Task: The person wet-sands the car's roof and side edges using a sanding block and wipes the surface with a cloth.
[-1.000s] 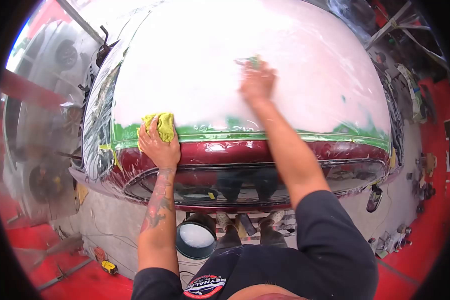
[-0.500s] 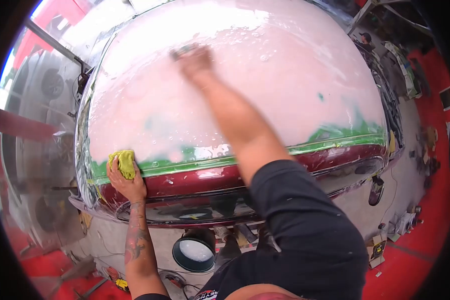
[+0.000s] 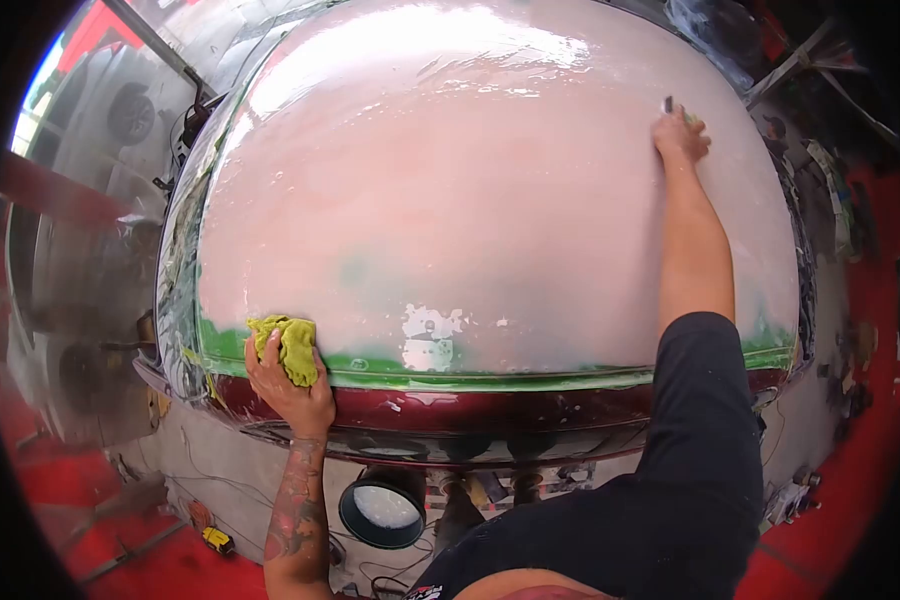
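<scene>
My left hand (image 3: 292,385) is closed on a crumpled yellow-green cloth (image 3: 288,350), resting on the near left edge of the vehicle roof. My right arm stretches to the far right of the wet pale-pink roof panel (image 3: 490,220). There, my right hand (image 3: 680,137) is closed around a small dark-edged block (image 3: 668,104), mostly covered by the fingers. Green patches show through the pink, and a green band (image 3: 510,380) runs along the near edge above dark red paint (image 3: 450,408).
A dark bucket (image 3: 410,538) holding whitish, foamy liquid stands below by my feet. A yellow tool (image 3: 217,540) and cables lie on the floor at left. Another vehicle (image 3: 80,270) is behind plastic sheeting on the left. A person (image 3: 773,127) appears beyond the roof's right side.
My right hand has swept from the upper middle of the roof to its far right, and many bubbles have gone from the surface. My left hand still grips the cloth by the edge.
</scene>
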A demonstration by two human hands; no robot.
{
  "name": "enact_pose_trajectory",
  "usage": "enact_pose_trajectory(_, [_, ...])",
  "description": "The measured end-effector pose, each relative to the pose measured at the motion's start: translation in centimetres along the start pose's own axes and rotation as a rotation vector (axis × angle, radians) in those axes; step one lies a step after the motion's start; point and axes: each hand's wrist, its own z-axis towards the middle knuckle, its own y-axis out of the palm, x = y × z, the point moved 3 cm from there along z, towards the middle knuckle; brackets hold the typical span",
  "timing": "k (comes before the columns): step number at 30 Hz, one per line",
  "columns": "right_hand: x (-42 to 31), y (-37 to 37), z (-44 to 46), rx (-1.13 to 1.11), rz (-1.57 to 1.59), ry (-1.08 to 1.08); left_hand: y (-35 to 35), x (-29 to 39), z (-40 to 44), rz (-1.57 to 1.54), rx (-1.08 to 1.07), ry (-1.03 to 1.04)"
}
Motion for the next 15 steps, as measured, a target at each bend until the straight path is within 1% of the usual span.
enact_pose_trajectory(2, [-11.2,1.2,-4.3,-0.008,0.006,-0.224,0.1,-0.1,0.0,-0.006,-0.007,-0.006])
enact_pose_trajectory(5, [-27.2,3.0,-15.9,-0.017,0.114,-0.579,-0.1,0.1,0.2,-0.014,-0.017,-0.008])
enact_pose_trajectory(6, [-31.3,2.8,-20.5,-0.113,0.199,-0.679,-0.2,0.0,0.2,-0.025,-0.019,-0.01])
enact_pose_trajectory(8, [-37.8,4.2,-30.6,-0.087,0.326,-0.876,0.1,0.1,0.1,-0.03,-0.027,-0.006])
enact_pose_trajectory(9, [-39.0,2.8,-35.8,-0.236,0.284,-1.036,0.1,0.0,0.1,-0.047,-0.023,-0.011])
enact_pose_trajectory(10, [-39.9,1.8,-40.1,-0.457,0.289,-1.207,0.1,-0.1,0.1,-0.063,-0.02,-0.015])
enact_pose_trajectory(11, [-41.4,3.2,-44.2,-0.484,0.363,-1.304,0.1,0.0,0.1,-0.059,-0.019,-0.01])
enact_pose_trajectory(12, [-40.2,2.2,-44.0,-0.479,0.371,-1.305,0.1,-0.1,0.1,-0.05,-0.021,-0.003])
enact_pose_trajectory(14, [-37.6,0.3,-42.7,-0.533,0.227,-1.508,0.1,-0.1,0.0,-0.039,-0.023,0.002])
enact_pose_trajectory(15, [-36.9,0.3,-39.7,-0.494,0.271,-1.391,0.2,0.0,0.0,-0.036,-0.018,0.006])
